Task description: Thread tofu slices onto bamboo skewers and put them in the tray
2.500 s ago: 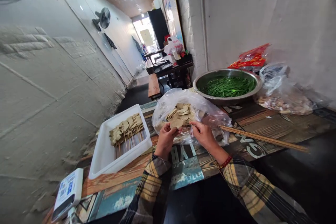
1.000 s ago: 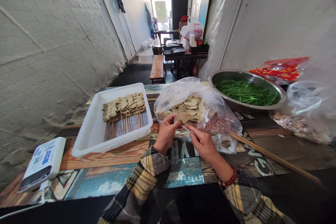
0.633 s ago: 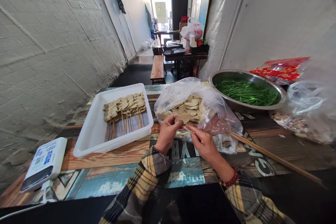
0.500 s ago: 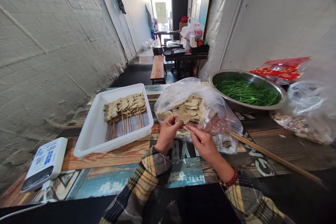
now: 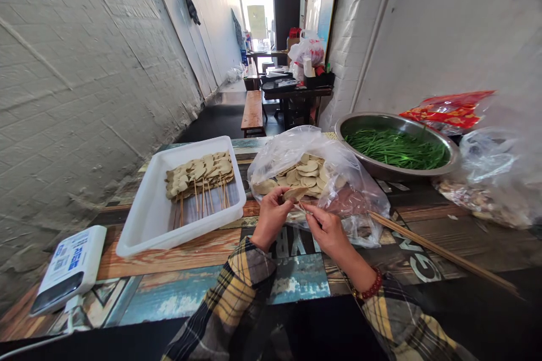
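My left hand pinches a flat tan food slice in front of a clear plastic bag full of the same slices. My right hand is closed on a thin bamboo skewer, whose tip meets the slice. Both hands hover just above the painted wooden table. To the left, a white plastic tray holds several finished skewers of slices.
A bundle of bare bamboo skewers lies on the table to the right. Behind it stand a steel basin of green chives, a red packet and another plastic bag. A white device sits at the left front. A brick wall runs along the left.
The slice in my left hand has tipped flatter and lower as the skewer tip pushes into it. The camera steadied after an earlier tilt.
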`<state>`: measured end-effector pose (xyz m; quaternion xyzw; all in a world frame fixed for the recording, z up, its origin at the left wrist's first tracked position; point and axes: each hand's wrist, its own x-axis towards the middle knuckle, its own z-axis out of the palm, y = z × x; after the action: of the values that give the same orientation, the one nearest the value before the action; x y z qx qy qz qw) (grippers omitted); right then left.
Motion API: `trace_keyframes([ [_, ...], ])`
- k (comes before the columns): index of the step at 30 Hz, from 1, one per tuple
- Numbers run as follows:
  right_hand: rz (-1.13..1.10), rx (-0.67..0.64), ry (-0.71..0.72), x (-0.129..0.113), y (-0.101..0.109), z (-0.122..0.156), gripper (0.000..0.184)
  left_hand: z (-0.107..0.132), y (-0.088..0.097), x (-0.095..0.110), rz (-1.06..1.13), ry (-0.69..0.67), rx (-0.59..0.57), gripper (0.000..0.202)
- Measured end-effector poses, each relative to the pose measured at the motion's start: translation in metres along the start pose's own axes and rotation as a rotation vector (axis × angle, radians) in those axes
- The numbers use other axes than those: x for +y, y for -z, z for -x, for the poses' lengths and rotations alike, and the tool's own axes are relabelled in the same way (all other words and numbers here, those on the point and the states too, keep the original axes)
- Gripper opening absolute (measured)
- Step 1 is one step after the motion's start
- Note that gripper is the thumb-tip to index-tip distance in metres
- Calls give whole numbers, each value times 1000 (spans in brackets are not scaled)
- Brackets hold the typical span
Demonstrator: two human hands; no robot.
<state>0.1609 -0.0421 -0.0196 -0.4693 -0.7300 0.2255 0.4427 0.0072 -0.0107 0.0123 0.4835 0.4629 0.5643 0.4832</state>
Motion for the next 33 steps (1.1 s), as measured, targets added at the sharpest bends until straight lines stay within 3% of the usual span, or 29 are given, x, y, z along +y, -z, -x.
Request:
trace_keyframes([
  [10, 67, 15, -12, -2, 1, -3, 26, 4, -4, 5, -14, 25, -85, 16],
  [18, 45, -5, 6, -2, 1, -2, 24, 6, -4, 5, 235, 171, -104, 18],
  [33, -15, 0, 44, -4, 3, -1, 22, 5, -3, 4, 340, 266, -22, 25],
])
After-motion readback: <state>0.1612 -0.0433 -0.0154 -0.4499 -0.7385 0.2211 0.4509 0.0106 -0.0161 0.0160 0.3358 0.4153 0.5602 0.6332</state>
